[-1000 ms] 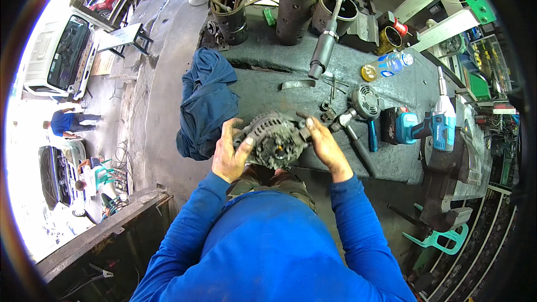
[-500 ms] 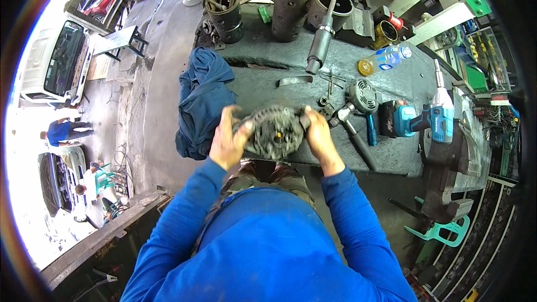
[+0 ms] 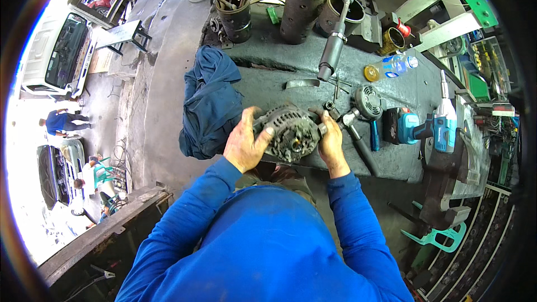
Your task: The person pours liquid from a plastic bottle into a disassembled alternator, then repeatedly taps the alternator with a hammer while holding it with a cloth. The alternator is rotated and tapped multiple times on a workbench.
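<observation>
Between my two hands is a round, grimy alternator [image 3: 290, 134] with a vented metal housing, at the near edge of the dark workbench [image 3: 268, 85]. My left hand [image 3: 245, 144] grips its left side, thumb across the front. On the opposite side my right hand [image 3: 331, 144] closes around the housing, its fingertips partly hidden. Just right of the alternator lie a hammer [image 3: 362, 148] and a small socket [image 3: 330, 106]. A round vented cover [image 3: 367, 102] rests beyond them, with a blue-handled tool [image 3: 375, 135] nearby.
A dark blue cloth [image 3: 210, 103] lies to the left. On the right is a teal cordless impact wrench [image 3: 442, 126]. Farther back are a plastic bottle [image 3: 391, 67], a long grey air tool [image 3: 334, 45] and metal canisters [image 3: 302, 11]. People and vehicles appear at far left.
The alternator has tilted, so more of its vented side now shows above the front face. Both hands have shifted slightly right in the picture and still hold it.
</observation>
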### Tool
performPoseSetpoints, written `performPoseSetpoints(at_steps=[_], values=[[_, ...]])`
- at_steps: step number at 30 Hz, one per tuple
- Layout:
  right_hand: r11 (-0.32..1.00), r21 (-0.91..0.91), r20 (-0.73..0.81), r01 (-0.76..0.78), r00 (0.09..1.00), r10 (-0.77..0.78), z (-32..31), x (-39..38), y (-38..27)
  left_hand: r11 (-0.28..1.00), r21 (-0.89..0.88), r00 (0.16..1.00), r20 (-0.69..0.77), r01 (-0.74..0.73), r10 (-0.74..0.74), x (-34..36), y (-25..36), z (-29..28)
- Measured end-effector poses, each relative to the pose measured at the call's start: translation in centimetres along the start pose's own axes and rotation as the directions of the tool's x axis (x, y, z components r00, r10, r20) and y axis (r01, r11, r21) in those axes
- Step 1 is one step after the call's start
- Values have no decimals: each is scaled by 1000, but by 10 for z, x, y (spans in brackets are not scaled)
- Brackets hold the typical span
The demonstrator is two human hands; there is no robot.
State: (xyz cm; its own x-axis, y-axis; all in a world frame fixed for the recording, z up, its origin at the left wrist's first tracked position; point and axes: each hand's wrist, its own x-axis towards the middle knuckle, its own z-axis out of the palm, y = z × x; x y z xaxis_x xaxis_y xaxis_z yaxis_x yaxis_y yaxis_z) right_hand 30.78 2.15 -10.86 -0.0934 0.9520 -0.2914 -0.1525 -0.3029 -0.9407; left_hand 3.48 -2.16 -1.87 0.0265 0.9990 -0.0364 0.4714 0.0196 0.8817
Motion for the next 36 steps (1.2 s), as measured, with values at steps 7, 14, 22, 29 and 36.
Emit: performPoseSetpoints(at_steps=[7, 14, 22, 29, 36], values=[[979, 204, 46, -1, 999, -9, -7, -23, 4, 986, 129, 994, -26, -105, 109, -17, -6, 14], [997, 78, -16, -28, 999, 29, 4, -15, -16, 989, 102, 994, 31, -109, 106, -11, -3, 7], [822, -566, -182, 58, 964, -194, 39, -6, -44, 985, -154, 993, -70, 83, -95, 7, -12, -10], [990, -115, -219, -81, 974, 55, 22, -3, -27, 999, -36, 999, -35, -36, 35, 1, -15, -1], [987, -53, -189, -152, 972, 139, 28, -5, -36, 991, 91, 995, 52, -93, 89, -12, -11, -3]])
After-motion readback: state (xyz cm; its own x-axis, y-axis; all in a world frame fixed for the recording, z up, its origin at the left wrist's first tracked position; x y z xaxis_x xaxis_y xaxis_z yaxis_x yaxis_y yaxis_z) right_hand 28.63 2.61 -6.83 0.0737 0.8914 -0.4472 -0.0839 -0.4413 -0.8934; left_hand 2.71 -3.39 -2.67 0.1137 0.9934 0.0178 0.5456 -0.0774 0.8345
